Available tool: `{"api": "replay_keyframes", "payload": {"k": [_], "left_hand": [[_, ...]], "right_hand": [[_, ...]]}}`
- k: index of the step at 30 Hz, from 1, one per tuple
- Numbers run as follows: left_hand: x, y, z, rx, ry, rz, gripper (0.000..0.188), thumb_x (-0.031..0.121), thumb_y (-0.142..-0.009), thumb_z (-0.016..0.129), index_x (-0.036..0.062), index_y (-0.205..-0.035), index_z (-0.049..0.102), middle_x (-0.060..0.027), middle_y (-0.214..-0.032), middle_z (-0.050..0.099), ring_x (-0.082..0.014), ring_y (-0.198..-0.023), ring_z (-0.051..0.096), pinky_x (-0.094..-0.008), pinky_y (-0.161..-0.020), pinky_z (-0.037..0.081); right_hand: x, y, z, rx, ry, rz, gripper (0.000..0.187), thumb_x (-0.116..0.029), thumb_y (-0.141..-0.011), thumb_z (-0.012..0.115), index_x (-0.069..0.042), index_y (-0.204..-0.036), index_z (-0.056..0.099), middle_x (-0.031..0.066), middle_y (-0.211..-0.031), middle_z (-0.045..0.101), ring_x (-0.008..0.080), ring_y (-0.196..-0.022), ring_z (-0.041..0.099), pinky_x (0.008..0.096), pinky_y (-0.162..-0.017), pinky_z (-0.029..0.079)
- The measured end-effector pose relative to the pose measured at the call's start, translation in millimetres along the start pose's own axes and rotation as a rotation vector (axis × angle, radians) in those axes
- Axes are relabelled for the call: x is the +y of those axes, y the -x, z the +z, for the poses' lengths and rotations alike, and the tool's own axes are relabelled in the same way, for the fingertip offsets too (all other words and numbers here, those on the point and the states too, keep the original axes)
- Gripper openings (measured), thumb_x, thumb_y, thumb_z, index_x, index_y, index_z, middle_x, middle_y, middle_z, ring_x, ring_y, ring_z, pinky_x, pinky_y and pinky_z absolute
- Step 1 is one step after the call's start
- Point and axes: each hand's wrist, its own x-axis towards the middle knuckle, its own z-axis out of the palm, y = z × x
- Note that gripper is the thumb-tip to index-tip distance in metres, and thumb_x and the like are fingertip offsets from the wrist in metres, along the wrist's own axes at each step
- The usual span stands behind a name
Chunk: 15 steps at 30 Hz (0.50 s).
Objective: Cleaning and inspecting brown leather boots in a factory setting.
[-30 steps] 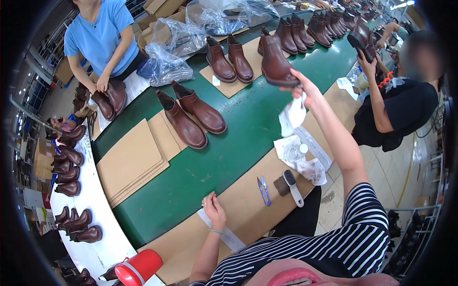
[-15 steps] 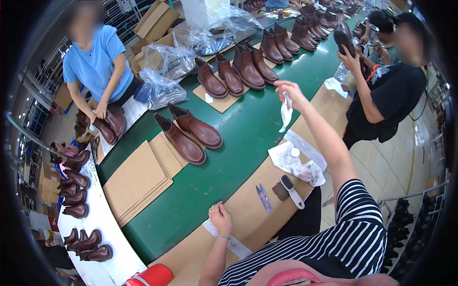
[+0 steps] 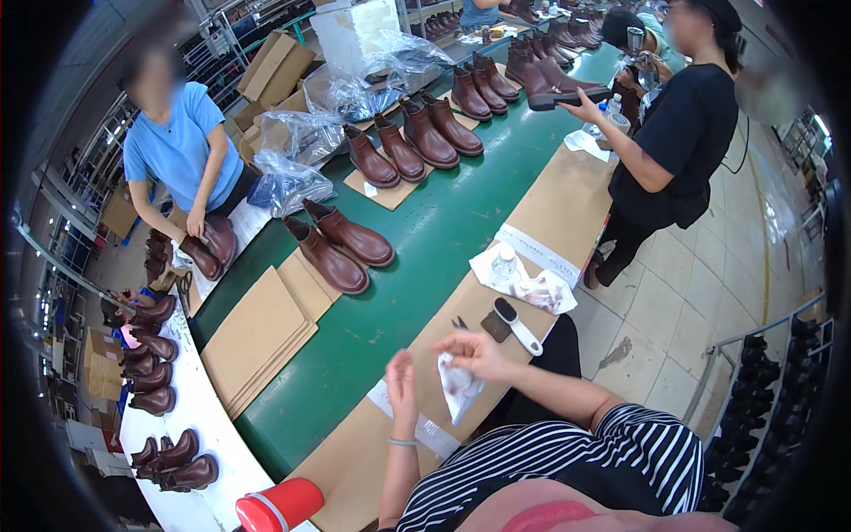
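Note:
A white cloth [image 3: 458, 397] hangs from my right hand [image 3: 481, 356], whose fingers are closed on its upper part. My left hand [image 3: 403, 383] is raised beside it with fingers stretched upward and nothing visible in it. Both hands are above the cardboard-covered near edge of the table. Just beyond my right hand lie a black-and-white brush [image 3: 519, 328] and a small dark brown block [image 3: 496, 326]. The tips of thread snips [image 3: 458, 324] show there, the rest hidden by my hand. Farther right, a clear bottle [image 3: 505, 264] stands on crumpled white cloths [image 3: 542, 291].
Brown ankle boots [image 3: 330, 257] stand beside stacked cardboard sheets [image 3: 254, 341] on the green table [image 3: 417, 275]; several more line its far side. A red container [image 3: 282, 505] is at the near left. One co-worker handles boots across the table; another at right holds a boot [image 3: 554, 89].
My right hand has come back from far over the table, bringing the white cloth close to my left hand. My left hand has lifted. The co-worker at right has turned the boot sideways.

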Motion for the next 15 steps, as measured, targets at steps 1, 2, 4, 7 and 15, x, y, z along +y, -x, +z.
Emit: {"api": "replay_keyframes", "payload": {"k": [1, 2, 4, 7, 15], "left_hand": [[15.3, 9.0, 0.8, -0.179, 0.146, -0.053, 0.049, 0.005, -0.089, 0.058, 0.0014, -0.134, 0.039, -0.0115, -0.115, 0.053, -0.0179, -0.106, 0.053, -0.0341, -0.092, 0.044], [27.2, 17.4, 6.7, -0.174, 0.137, -0.048, 0.049, 0.005, -0.089, 0.058, 0.0014, -0.134, 0.039, -0.0115, -0.115, 0.053, -0.0179, -0.106, 0.053, -0.0341, -0.092, 0.044], [42.3, 35.2, 20.6, -0.287, 0.278, -0.208, 0.065, -0.009, -0.078, 0.066, 0.0022, -0.135, 0.038, -0.0092, -0.110, 0.055, -0.0150, -0.098, 0.056, -0.0271, -0.084, 0.049], [7.5, 46.2, 13.4, -0.236, 0.138, -0.195, 0.073, -0.013, -0.072, 0.069, 0.0022, -0.136, 0.036, -0.0071, -0.100, 0.058, -0.0132, -0.090, 0.059, -0.0241, -0.077, 0.052], [1.9, 54.8, 1.6, -0.076, 0.404, -0.235, 0.048, -0.012, -0.078, 0.062, -0.0003, -0.123, 0.048, -0.0068, -0.095, 0.063, -0.0140, -0.081, 0.062, -0.0245, -0.073, 0.052]], "right_hand": [[29.4, 7.6, 6.5, -0.008, -0.010, -0.004, 0.031, 0.009, -0.083, 0.055, 0.002, -0.113, 0.059, 0.0069, -0.102, 0.060, 0.0150, -0.091, 0.063, 0.0263, -0.082, 0.050], [54.8, 13.1, 11.2, 0.129, -0.039, 0.004, 0.031, 0.007, -0.083, 0.058, 0.001, -0.113, 0.059, 0.0066, -0.099, 0.063, 0.0132, -0.089, 0.063, 0.0255, -0.079, 0.051], [75.7, 13.7, 10.5, 0.257, -0.073, 0.012, 0.030, 0.005, -0.083, 0.062, 0.000, -0.112, 0.060, 0.0062, -0.097, 0.066, 0.0114, -0.086, 0.064, 0.0247, -0.076, 0.051], [77.6, 18.7, 9.6, 0.271, 0.114, 0.048, 0.033, 0.002, -0.081, 0.066, 0.000, -0.113, 0.060, 0.0053, -0.099, 0.065, 0.0100, -0.086, 0.063, 0.0234, -0.075, 0.050], [60.3, 26.0, 8.5, 0.054, -0.077, 0.219, 0.034, -0.004, -0.083, 0.067, 0.000, -0.116, 0.061, 0.0046, -0.098, 0.066, 0.0068, -0.080, 0.060, 0.0199, -0.070, 0.048]]}}
